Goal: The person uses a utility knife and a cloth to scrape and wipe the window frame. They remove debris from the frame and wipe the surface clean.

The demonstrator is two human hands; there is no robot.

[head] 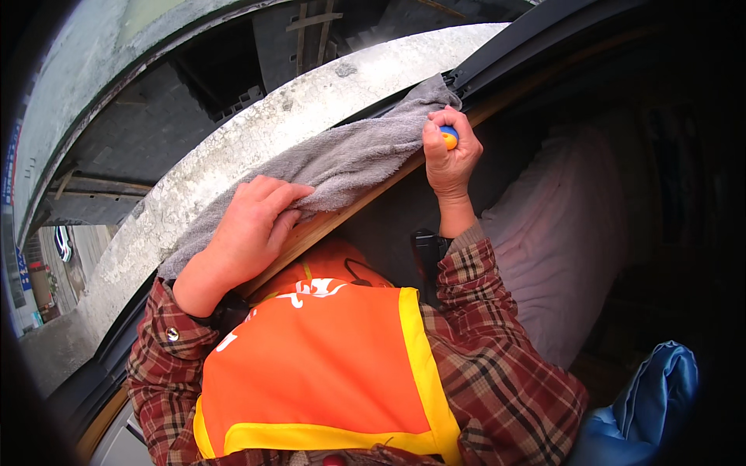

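A grey towel lies along the window's sill and track, partly bunched up. My left hand rests on the towel's middle part, its thumb and forefinger at a fold. My right hand is closed around a blue and orange handle near the towel's far end, beside the window frame. The rest of that held tool is hidden by my fingers and the cloth. An orange apron or vest with yellow trim covers my chest.
A wooden ledge runs along the inner side. Outside lies a rough concrete ledge, high above lower roofs. A dark window frame rises at the upper right. Pale pink fabric and shiny blue fabric are at the right.
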